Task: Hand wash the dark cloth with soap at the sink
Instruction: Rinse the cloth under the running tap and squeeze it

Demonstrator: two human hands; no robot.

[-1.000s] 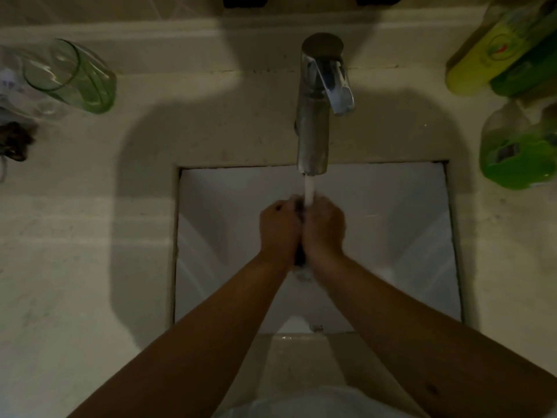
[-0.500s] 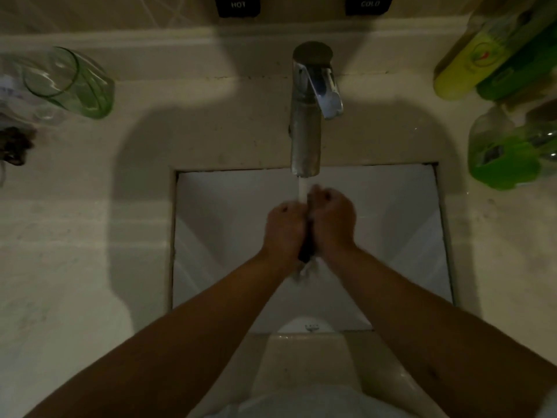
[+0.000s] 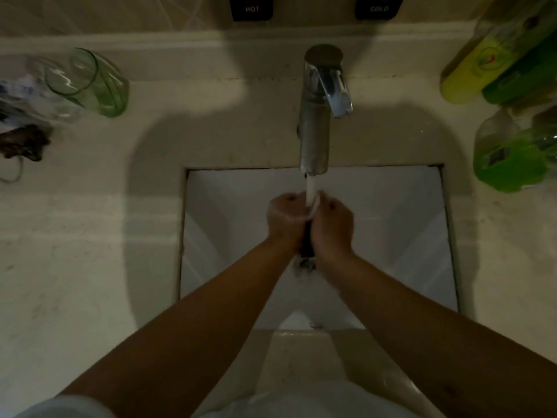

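Over the white sink (image 3: 407,236), my left hand (image 3: 286,220) and my right hand (image 3: 333,226) are pressed together side by side, fingers curled. Between them they grip the dark cloth (image 3: 307,244); only a narrow dark strip of it shows between the palms, with a bit hanging below the wrists. Water runs from the metal faucet (image 3: 315,131) straight onto the hands and the cloth. Most of the cloth is hidden inside the fists.
A green glass (image 3: 93,82) and a clear wrapper stand on the counter at the back left, a dark clump (image 3: 22,143) beside them. Yellow-green and green bottles (image 3: 494,70) (image 3: 509,158) crowd the back right. HOT and COLD plates sit on the wall.
The two hands have kept rubbing the cloth under the stream, shifting slightly against each other. The view has tilted up a little, showing more of the wall.
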